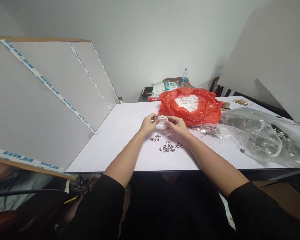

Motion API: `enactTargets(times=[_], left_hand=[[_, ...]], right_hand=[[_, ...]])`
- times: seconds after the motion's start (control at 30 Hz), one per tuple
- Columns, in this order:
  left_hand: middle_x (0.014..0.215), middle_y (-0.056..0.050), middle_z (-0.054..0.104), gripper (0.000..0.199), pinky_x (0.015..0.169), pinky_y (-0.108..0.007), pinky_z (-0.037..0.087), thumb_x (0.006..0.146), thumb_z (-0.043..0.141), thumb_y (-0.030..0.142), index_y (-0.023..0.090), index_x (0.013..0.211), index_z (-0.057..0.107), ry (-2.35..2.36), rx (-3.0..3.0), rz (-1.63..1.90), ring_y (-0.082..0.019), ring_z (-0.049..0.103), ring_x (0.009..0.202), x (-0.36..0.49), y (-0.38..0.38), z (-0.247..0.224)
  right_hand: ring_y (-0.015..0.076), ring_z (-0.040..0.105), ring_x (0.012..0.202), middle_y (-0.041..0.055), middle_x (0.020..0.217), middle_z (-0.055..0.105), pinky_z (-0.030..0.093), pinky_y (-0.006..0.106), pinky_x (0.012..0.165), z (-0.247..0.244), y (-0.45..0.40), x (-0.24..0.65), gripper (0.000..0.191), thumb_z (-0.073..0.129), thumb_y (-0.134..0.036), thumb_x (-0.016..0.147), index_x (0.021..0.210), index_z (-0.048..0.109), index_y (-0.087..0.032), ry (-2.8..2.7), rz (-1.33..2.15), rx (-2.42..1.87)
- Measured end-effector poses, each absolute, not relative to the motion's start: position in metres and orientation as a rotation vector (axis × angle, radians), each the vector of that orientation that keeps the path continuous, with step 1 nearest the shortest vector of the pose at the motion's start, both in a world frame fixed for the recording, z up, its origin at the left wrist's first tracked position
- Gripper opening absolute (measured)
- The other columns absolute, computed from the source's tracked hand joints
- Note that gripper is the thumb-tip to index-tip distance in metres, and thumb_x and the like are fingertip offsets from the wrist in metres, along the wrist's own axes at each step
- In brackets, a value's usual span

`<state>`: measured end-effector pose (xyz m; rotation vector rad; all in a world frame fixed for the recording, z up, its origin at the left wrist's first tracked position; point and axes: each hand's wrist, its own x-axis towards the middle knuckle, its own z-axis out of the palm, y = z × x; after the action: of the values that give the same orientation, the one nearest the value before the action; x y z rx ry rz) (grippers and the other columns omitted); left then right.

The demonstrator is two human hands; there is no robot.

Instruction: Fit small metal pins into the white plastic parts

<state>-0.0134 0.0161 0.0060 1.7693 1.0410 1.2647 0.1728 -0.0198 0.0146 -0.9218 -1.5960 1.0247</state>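
Between my two hands, just above the white table, is a round white plastic part [162, 124] with small openings near its top edge. My left hand [149, 124] grips its left side, thumb on the near face. On its right side my right hand [177, 125] closes with thumb and fingers. Whether a smaller piece is also in my fingers I cannot make out. Small metal clips [168, 147] lie in a loose pile on the table below my hands, with several more metal clips [155, 138] scattered to the left.
A red plastic bag [207, 106] full of white plastic parts [187, 102] stands behind my hands. Clear plastic bags [257, 133] with metal pieces cover the table's right side. A taped board [52, 86] walls the left. A water bottle [184, 77] stands at the back.
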Motion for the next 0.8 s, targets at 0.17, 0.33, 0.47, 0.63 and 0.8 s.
enactTargets(times=[0.17,0.33,0.47,0.63,0.8], left_hand=[[0.087,-0.005,0.066,0.027,0.072,-0.025,0.045,0.079,0.066,0.037,0.014,0.092,0.061,1.008,1.735,1.213,-0.014,0.058,0.077,-0.010,0.016,0.005],[0.085,-0.005,0.064,0.033,0.071,-0.025,0.044,0.077,0.068,0.042,0.012,0.089,0.060,0.924,1.685,1.116,-0.013,0.057,0.075,-0.008,0.014,0.008],[0.087,-0.006,0.065,0.030,0.070,-0.026,0.044,0.081,0.064,0.039,0.012,0.093,0.061,0.940,1.772,0.996,-0.014,0.058,0.076,-0.010,0.008,0.011],[0.100,-0.006,0.067,0.029,0.078,-0.029,0.045,0.088,0.060,0.036,0.017,0.109,0.064,1.125,2.039,0.688,-0.016,0.059,0.085,-0.024,0.008,0.014],[0.105,-0.007,0.067,0.025,0.080,-0.030,0.046,0.095,0.046,0.024,0.018,0.114,0.061,1.196,2.071,0.493,-0.017,0.060,0.090,-0.035,0.013,0.015]], right_hand=[[0.0107,0.062,0.078,0.0130,0.108,0.066,0.055,0.023,0.069,0.012,-0.017,0.174,0.070,0.064,-0.063,0.079,0.122,0.062,-0.008,-1.665,0.967,-0.942],[0.0129,0.063,0.094,0.0134,0.126,0.060,0.053,0.022,0.078,0.010,-0.019,0.172,0.085,0.076,-0.055,0.070,0.138,0.049,-0.012,-1.858,0.726,-0.949],[0.0146,0.062,0.102,0.0134,0.128,0.059,0.051,0.023,0.083,0.008,-0.020,0.176,0.075,0.075,-0.049,0.069,0.129,0.054,-0.010,-2.004,0.617,-0.980],[0.0167,0.061,0.110,0.0107,0.122,0.062,0.048,0.028,0.099,0.008,-0.017,0.186,0.061,0.073,-0.038,0.071,0.124,0.059,-0.011,-2.159,0.565,-1.047],[0.0178,0.060,0.108,0.0129,0.123,0.060,0.048,0.028,0.097,0.010,-0.019,0.191,0.070,0.073,-0.034,0.070,0.133,0.054,-0.009,-2.238,0.529,-1.182]])
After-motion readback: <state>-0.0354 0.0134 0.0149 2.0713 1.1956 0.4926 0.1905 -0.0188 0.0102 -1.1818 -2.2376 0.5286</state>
